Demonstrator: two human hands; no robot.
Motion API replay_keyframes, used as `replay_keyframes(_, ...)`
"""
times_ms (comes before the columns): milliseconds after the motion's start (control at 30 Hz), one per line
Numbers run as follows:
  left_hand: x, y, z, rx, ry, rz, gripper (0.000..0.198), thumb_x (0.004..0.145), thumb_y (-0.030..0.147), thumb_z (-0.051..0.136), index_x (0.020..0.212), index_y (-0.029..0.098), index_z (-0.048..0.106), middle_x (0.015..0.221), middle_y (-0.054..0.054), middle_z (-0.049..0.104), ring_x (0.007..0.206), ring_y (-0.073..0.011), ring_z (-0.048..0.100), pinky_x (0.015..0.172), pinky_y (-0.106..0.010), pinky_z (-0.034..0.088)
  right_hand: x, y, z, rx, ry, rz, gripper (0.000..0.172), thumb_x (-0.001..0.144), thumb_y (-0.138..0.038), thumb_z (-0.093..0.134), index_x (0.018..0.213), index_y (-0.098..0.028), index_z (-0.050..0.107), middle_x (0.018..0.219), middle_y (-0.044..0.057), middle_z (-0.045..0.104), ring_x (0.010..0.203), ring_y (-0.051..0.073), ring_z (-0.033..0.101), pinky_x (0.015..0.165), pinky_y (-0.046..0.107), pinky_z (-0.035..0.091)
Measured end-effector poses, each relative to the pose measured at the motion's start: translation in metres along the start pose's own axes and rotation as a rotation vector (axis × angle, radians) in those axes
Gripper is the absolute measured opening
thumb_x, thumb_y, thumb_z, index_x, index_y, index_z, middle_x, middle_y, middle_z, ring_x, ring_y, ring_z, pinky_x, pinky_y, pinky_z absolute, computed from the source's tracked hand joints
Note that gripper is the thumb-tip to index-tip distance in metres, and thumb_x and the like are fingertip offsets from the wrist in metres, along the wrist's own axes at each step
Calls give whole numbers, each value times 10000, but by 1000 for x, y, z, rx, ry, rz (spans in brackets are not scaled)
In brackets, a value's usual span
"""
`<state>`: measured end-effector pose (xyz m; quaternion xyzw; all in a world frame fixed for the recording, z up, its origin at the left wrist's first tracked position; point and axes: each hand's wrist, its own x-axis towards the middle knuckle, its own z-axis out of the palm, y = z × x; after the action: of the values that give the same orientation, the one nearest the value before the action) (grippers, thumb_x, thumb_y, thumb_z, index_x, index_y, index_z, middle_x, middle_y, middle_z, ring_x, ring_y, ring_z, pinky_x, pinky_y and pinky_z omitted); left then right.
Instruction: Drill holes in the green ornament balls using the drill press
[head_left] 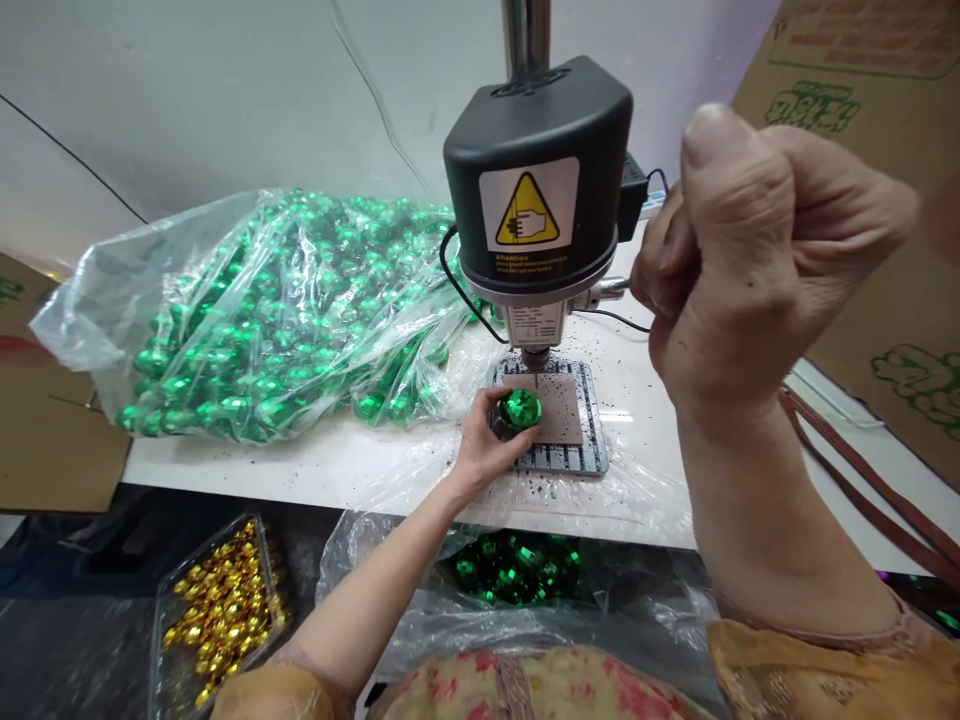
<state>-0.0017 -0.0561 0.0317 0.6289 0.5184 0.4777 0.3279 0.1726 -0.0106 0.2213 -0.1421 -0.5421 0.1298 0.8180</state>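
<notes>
My left hand [486, 440] is closed round a shiny green faceted ball [520, 408], holding it on the ribbed base plate [581, 455] of a small bench drill [537, 190], just in front of the drill bit [534, 357]. My right hand [739, 265] is raised close to the camera in a fist, gripping the drill's feed lever [611, 290], whose metal stub shows at the machine's right side.
A large clear bag of green balls [255, 320] lies on the white table [300, 462] to the left. Below the table edge, another bag holds green balls [517, 570], and a clear tray holds gold balls [217, 600]. Cardboard boxes [885, 230] stand at right and left.
</notes>
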Motion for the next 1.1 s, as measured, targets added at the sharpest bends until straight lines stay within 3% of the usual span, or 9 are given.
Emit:
replay_keyframes(67,-17,11,-16,1,-97,-1,503,770,253,793,1212,215,555,1151,-96,676,1047,-259,676,934,-407,558,-1,0,-2,-25,-12,10,441,935,-125,619,535,-197,447,458,-63,362,418,46,352,451,279,247)
replay_keyframes(200,-56,38,-53,142,-731,170,524,780,265,770,1267,207,584,1197,-120,695,1094,-300,679,948,-434,570,-5,-6,-4,-128,-7,100,458,969,-201,577,536,-182,430,497,-74,334,474,13,363,523,267,273)
replay_keyframes(267,-65,43,-65,220,-890,268,542,799,353,807,1283,205,612,1233,-138,698,1137,-320,676,965,-443,572,-6,-7,-3,-131,-1,116,453,966,-220,573,533,-173,451,501,-79,342,483,-1,366,532,273,265)
replay_keyframes(367,-49,35,-75,225,-685,325,399,936,373,711,1293,220,625,1252,-131,715,1166,-275,690,983,-403,572,-5,-5,-3,-110,10,96,452,957,-224,587,522,-166,476,490,-84,361,474,-13,365,516,276,240)
replay_keyframes(467,5,14,-77,380,-360,354,242,1034,239,527,1242,219,647,1155,-100,750,1081,-228,715,948,-378,571,-4,-1,-3,-79,22,53,457,958,-180,586,511,-170,490,474,-79,351,450,-5,352,489,272,224)
replay_keyframes(633,107,-15,-73,1192,-395,130,377,916,18,510,1206,154,709,1266,-180,697,1243,-313,626,1007,-432,514,-4,2,-3,-72,49,25,459,930,-150,612,493,-176,474,451,-68,354,415,28,335,452,304,200)
replay_keyframes(733,139,-24,-72,1353,-425,38,312,863,43,590,1114,119,759,1273,-238,678,1316,-411,551,1015,-502,482,-5,1,-2,-83,53,30,456,929,-146,607,501,-179,452,459,-69,333,415,26,328,448,299,209)
replay_keyframes(967,148,-18,-85,1322,-422,77,317,851,119,681,1156,165,755,1214,-203,694,1302,-408,544,1080,-516,420,-5,0,-3,-70,24,13,456,941,-125,587,524,-183,412,469,-73,332,424,20,331,446,268,228)
replay_keyframes(1100,112,-4,-81,709,-239,159,383,924,366,701,1280,223,686,1190,-130,698,1170,-333,607,1014,-465,477,-7,-3,-2,-77,4,19,456,943,-115,582,525,-184,411,465,-70,364,437,14,331,453,256,245)
